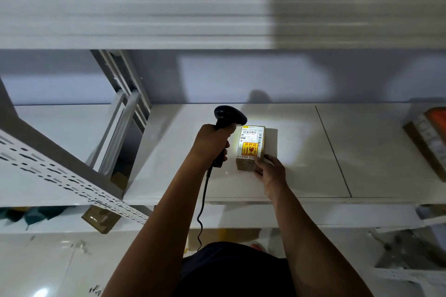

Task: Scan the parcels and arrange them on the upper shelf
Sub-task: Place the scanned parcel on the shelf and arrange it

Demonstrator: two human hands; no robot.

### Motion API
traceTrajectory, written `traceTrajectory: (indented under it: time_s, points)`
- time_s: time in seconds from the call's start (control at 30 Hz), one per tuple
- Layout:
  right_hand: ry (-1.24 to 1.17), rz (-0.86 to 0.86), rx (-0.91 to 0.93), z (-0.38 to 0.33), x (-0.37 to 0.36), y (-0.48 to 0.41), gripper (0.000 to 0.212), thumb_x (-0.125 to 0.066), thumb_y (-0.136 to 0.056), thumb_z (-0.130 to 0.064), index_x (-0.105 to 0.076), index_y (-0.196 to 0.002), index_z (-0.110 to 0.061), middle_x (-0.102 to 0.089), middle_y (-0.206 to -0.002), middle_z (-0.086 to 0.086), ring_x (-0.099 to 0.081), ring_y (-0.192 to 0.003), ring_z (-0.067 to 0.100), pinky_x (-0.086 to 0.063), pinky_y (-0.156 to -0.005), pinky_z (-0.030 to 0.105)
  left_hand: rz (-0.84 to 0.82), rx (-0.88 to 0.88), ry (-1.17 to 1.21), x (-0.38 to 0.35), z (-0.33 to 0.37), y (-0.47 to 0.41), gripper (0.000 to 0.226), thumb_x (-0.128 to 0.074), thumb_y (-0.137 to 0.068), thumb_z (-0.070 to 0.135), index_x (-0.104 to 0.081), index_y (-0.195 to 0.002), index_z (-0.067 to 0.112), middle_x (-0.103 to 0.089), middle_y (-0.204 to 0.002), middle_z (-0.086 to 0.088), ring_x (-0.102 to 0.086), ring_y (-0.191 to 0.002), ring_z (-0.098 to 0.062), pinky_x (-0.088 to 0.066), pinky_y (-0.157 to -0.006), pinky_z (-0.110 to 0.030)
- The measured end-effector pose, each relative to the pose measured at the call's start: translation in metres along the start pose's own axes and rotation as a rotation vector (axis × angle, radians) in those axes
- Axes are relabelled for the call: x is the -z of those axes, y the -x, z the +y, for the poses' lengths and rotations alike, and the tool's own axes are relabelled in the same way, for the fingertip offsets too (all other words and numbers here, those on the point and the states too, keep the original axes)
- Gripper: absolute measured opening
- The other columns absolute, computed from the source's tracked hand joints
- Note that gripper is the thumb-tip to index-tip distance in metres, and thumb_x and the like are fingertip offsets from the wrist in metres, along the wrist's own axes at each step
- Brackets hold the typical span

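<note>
A small brown cardboard parcel [252, 144] with a white shipping label and a yellow-red fragile sticker lies on the white shelf [301, 159]. My left hand [210, 144] grips the handle of a black corded barcode scanner [228, 118], whose head points at the label and lights it brightly. My right hand [270, 171] holds the parcel's near right corner, thumb on top. The upper shelf [144, 7] spans the top of the view as a white ribbed edge.
Another parcel [429, 137] with orange print lies at the shelf's far right edge. A perforated white shelf upright [60, 171] crosses the left side. A brown box [101, 220] sits on a lower level at left. The scanner cable [202, 207] hangs down between my arms.
</note>
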State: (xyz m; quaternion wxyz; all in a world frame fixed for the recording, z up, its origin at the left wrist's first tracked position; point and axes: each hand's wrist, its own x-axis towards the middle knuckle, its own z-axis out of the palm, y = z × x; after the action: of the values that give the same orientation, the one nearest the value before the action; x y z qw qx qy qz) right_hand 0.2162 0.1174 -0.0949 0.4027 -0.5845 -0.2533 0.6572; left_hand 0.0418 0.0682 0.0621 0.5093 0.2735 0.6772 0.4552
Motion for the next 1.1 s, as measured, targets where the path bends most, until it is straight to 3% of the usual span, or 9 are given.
traceTrajectory:
  time_s: [0.23,0.53,0.77,1.1]
  points:
    - [-0.021,-0.002,-0.009,-0.003,-0.001,0.003,0.047,-0.078,-0.089,-0.008,-0.059,-0.132,-0.006,-0.067,-0.128,0.021,-0.067,-0.116,0.036,-0.058,-0.093,0.042,0.001,0.003,0.002,0.000,0.000,0.003,0.028,-0.067,-0.097,0.031,-0.059,-0.087,0.005,-0.053,-0.064,-0.006,-0.047,-0.046,-0.017,-0.043,-0.045,-0.026]
    - [-0.055,0.005,-0.008,-0.002,-0.003,0.007,0.047,-0.079,-0.088,-0.007,-0.060,-0.131,-0.005,-0.068,-0.127,0.021,-0.067,-0.115,0.036,-0.058,-0.083,0.037,0.020,-0.025,-0.011,0.002,-0.001,0.004,0.029,-0.067,-0.096,0.033,-0.061,-0.088,0.005,-0.055,-0.066,-0.006,-0.049,-0.046,-0.017,-0.044,-0.047,-0.027]
    - [-0.032,0.013,-0.004,-0.002,-0.003,0.006,0.042,-0.080,-0.087,-0.009,-0.062,-0.125,-0.008,-0.068,-0.127,0.021,-0.067,-0.113,0.035,-0.057,-0.098,0.046,0.016,-0.029,-0.018,0.002,0.000,0.004,0.030,-0.067,-0.096,0.034,-0.061,-0.089,0.005,-0.055,-0.066,-0.006,-0.049,-0.047,-0.018,-0.045,-0.048,-0.028]
    - [-0.059,0.024,-0.006,-0.006,-0.006,0.011,0.046,-0.077,-0.089,-0.004,-0.059,-0.131,-0.004,-0.066,-0.128,0.022,-0.065,-0.109,0.033,-0.056,-0.099,0.046,0.047,-0.002,-0.075,0.007,-0.011,-0.002,0.030,-0.067,-0.094,0.035,-0.065,-0.106,0.007,-0.071,-0.082,-0.010,-0.053,-0.048,-0.020,-0.046,-0.050,-0.029]
